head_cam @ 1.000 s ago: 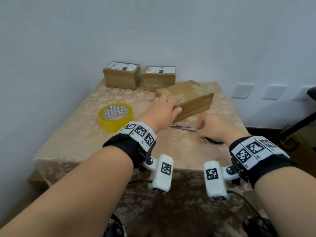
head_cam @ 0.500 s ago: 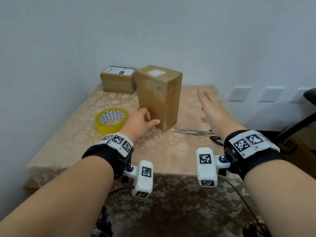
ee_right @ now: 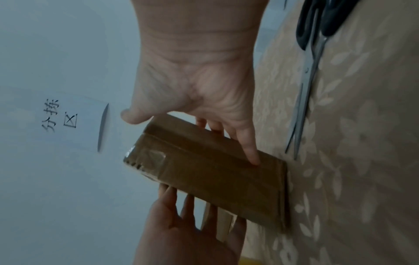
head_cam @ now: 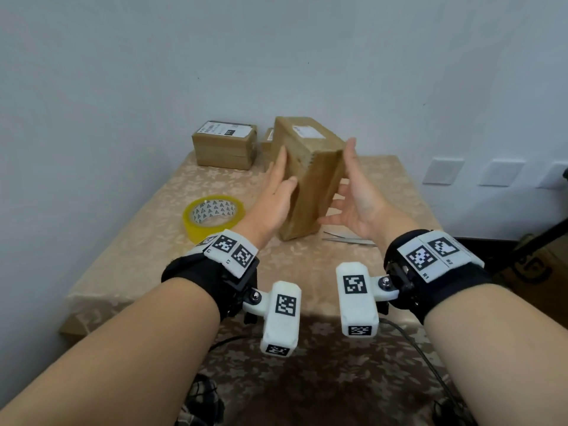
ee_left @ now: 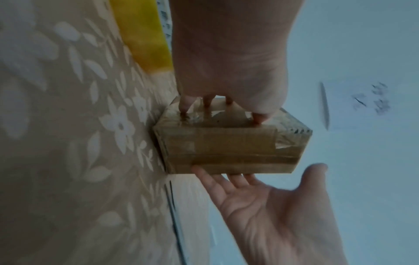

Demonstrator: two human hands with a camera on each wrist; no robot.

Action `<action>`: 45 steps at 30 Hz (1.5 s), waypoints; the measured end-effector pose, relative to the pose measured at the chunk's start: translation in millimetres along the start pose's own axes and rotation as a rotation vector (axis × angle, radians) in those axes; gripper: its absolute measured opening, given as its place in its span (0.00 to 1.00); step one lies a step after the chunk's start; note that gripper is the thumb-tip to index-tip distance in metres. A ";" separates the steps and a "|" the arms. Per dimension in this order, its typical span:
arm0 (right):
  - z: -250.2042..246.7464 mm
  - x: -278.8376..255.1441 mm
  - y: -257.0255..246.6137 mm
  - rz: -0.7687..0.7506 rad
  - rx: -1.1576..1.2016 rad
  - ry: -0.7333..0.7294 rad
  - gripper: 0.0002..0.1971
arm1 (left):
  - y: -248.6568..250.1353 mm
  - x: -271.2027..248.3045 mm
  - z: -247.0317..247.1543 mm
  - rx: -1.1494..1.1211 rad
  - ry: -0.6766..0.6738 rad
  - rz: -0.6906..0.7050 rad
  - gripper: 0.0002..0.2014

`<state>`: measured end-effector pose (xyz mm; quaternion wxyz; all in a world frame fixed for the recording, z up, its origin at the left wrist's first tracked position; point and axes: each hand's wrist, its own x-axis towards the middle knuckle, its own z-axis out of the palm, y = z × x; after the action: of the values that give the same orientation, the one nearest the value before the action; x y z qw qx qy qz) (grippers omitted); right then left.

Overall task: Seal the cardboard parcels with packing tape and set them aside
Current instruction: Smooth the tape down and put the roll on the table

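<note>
Left-hand fingers (head_cam: pixel 281 158) lie straight and flat against the left face of the brown rectangular cardboard parcel (head_cam: pixel 310 176), thumb on the near face. The left hand (head_cam: pixel 273 195) presses rather than curls. Right-hand fingers (ee_right: pixel 249 143) are likewise straight and spread, tips touching the parcel's right face, thumb held clear above. The right hand (head_cam: pixel 356 192) stands palm inward. The parcel is thus held between both open palms, standing on end with its lower end on the beige floral-cloth desk (head_cam: pixel 147 241), tilted slightly.

Parcel condition: clear tape runs along its seams, wrinkled at the upper corner; a white label sits on its upper face.

Just left of the left hand lies a yellow roll of packing tape (head_cam: pixel 213 216). Steel scissors with black handles (ee_right: pixel 310 62) lie on the desk beside the right hand. Two further labelled brown parcels (head_cam: pixel 224 144) stand at the desk's far edge against the wall, one largely hidden.
</note>
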<state>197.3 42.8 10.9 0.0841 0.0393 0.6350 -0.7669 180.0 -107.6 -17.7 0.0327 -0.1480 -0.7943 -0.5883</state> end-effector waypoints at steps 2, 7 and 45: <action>-6.3 -1.8 -2.0 0.009 0.055 0.034 0.39 | 4.7 -3.2 2.8 0.113 -0.017 0.046 0.28; -20.4 -8.0 -5.8 -0.081 0.142 0.162 0.14 | 14.8 -6.2 0.4 0.252 0.081 0.121 0.44; -14.0 -29.3 -10.9 0.126 -0.397 0.034 0.19 | 12.3 -7.7 -24.2 -0.199 0.129 -0.260 0.54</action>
<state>223.5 60.8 23.6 0.1274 0.0745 0.7712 -0.6193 187.7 -128.8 -0.7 -0.0078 -0.0085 -0.7408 -0.6716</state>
